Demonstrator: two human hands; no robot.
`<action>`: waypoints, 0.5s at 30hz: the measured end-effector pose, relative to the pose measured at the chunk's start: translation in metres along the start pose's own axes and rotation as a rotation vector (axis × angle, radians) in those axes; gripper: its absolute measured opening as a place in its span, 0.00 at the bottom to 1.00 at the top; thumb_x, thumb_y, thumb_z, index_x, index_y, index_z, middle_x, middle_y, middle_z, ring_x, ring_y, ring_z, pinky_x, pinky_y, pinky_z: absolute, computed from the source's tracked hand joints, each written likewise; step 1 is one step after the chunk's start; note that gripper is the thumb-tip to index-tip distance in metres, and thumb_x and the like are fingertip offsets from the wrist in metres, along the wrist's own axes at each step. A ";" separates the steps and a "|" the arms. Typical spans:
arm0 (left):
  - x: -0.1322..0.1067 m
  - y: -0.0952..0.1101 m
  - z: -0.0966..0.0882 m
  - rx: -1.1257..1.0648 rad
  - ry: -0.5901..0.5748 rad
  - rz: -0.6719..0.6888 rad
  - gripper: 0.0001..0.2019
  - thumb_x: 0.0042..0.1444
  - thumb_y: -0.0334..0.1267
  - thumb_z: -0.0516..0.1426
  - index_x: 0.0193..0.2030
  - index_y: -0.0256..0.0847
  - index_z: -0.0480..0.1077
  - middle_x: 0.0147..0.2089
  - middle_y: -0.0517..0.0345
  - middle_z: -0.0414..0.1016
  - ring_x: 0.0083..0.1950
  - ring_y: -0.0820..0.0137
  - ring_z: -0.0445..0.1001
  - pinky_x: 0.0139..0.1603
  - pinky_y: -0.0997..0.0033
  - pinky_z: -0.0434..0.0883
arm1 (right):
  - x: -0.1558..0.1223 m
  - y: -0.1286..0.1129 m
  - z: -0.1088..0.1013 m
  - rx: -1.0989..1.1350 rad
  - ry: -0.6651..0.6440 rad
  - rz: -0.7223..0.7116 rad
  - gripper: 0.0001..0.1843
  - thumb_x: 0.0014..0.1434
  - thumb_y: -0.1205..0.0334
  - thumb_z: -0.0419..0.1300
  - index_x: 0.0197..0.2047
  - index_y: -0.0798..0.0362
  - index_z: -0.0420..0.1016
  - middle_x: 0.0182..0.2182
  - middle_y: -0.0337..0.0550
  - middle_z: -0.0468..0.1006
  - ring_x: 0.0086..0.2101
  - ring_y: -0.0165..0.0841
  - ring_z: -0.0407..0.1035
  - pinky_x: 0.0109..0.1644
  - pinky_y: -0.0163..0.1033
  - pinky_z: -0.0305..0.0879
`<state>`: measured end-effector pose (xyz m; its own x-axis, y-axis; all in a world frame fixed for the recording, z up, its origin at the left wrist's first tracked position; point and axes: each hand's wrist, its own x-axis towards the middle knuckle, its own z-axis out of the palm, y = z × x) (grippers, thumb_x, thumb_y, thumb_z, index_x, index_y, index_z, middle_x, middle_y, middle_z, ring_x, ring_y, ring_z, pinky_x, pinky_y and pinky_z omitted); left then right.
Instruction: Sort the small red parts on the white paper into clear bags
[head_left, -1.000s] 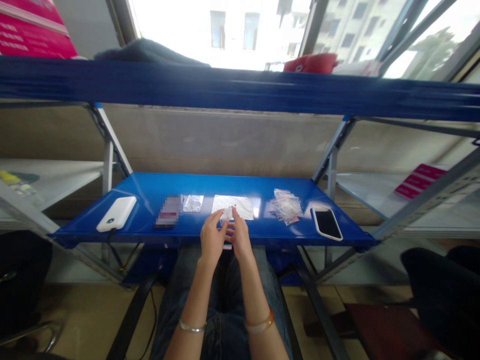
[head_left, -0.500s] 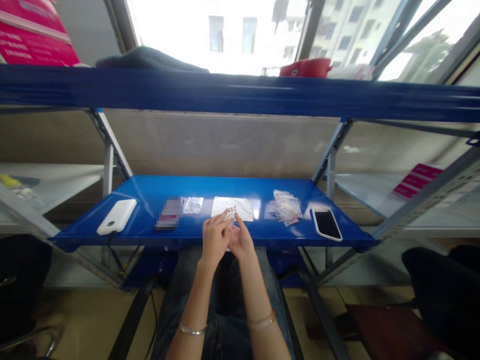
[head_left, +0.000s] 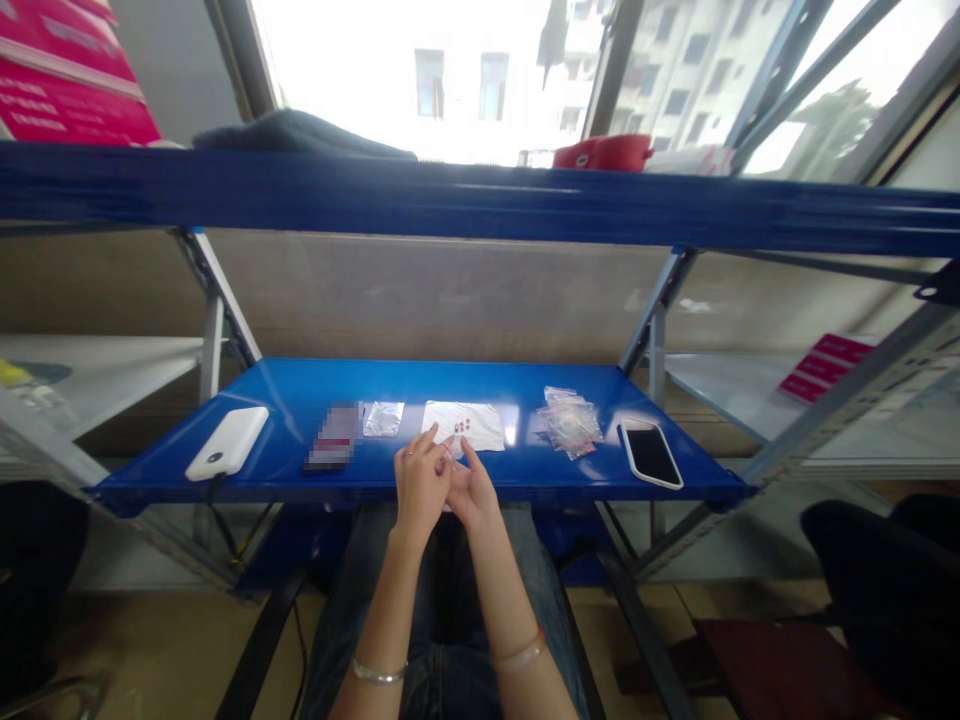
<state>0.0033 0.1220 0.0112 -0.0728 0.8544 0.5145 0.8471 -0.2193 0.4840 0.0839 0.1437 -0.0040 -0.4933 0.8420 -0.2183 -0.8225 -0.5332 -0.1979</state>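
My left hand (head_left: 420,487) and my right hand (head_left: 472,490) meet at the front edge of the blue table (head_left: 345,382). Between their fingertips is a small clear plastic bag (head_left: 454,446), partly covered by the fingers. Both hands are closed on it, the left thumb and fingers bent over toward the right palm. Just beyond lies a white cloth or paper sheet (head_left: 486,425), crumpled a little, with several small reddish pieces (head_left: 463,425) on it. What is inside the bag, if anything, is too small to tell.
To the right are a heap of clear little bags (head_left: 571,425) and a white-framed phone (head_left: 651,453). Leftward lie a silvery packet (head_left: 384,419), a blurred-out flat item (head_left: 334,437) and a white device (head_left: 228,442) with a cable. A blue shelf beam (head_left: 480,200) crosses above.
My hands have shifted slightly left and the fingertips have drawn apart a little, showing more of the bag and the reddish pieces. The camera view has tilted slightly.
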 end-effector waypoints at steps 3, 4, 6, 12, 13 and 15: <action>0.000 0.003 -0.003 -0.009 -0.020 0.025 0.15 0.51 0.29 0.54 0.43 0.44 0.75 0.60 0.51 0.66 0.59 0.57 0.64 0.56 0.51 0.59 | 0.000 -0.003 -0.002 -0.005 0.057 -0.035 0.14 0.64 0.59 0.48 0.43 0.61 0.67 0.32 0.48 0.78 0.34 0.31 0.74 0.41 0.35 0.72; 0.000 0.004 -0.003 -0.027 -0.023 0.034 0.14 0.50 0.28 0.54 0.41 0.44 0.76 0.61 0.52 0.65 0.59 0.57 0.64 0.57 0.51 0.59 | 0.000 -0.004 -0.003 -0.010 0.070 -0.043 0.13 0.63 0.59 0.49 0.43 0.61 0.67 0.32 0.48 0.78 0.34 0.31 0.74 0.40 0.35 0.72; -0.001 0.006 -0.004 -0.098 -0.019 0.036 0.12 0.49 0.28 0.55 0.37 0.45 0.77 0.60 0.53 0.66 0.58 0.56 0.65 0.57 0.50 0.58 | 0.000 -0.007 -0.005 -0.013 0.088 -0.069 0.11 0.62 0.60 0.50 0.42 0.60 0.67 0.31 0.47 0.77 0.34 0.31 0.74 0.40 0.35 0.72; 0.004 0.001 0.005 -0.719 0.282 -0.390 0.09 0.47 0.28 0.53 0.24 0.42 0.74 0.46 0.53 0.77 0.52 0.62 0.71 0.58 0.58 0.61 | 0.003 -0.010 -0.007 -0.087 0.212 -0.339 0.11 0.55 0.62 0.58 0.43 0.55 0.67 0.33 0.45 0.77 0.36 0.31 0.74 0.38 0.34 0.72; 0.007 0.001 0.007 -0.880 0.346 -0.568 0.09 0.48 0.29 0.52 0.26 0.41 0.73 0.45 0.53 0.77 0.52 0.63 0.72 0.58 0.60 0.63 | 0.005 -0.008 -0.006 -0.115 0.214 -0.417 0.15 0.53 0.63 0.61 0.44 0.54 0.66 0.35 0.45 0.77 0.37 0.32 0.74 0.38 0.35 0.72; 0.012 0.000 0.012 -1.212 0.344 -0.937 0.10 0.51 0.31 0.50 0.31 0.38 0.73 0.43 0.49 0.77 0.49 0.64 0.73 0.54 0.63 0.66 | 0.009 -0.001 -0.005 -0.177 0.198 -0.551 0.23 0.48 0.63 0.65 0.47 0.51 0.63 0.37 0.43 0.77 0.38 0.33 0.74 0.40 0.37 0.71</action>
<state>0.0087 0.1379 0.0096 -0.5655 0.7906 -0.2348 -0.4649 -0.0704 0.8825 0.0811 0.1517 -0.0104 0.0671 0.9756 -0.2092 -0.8737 -0.0438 -0.4844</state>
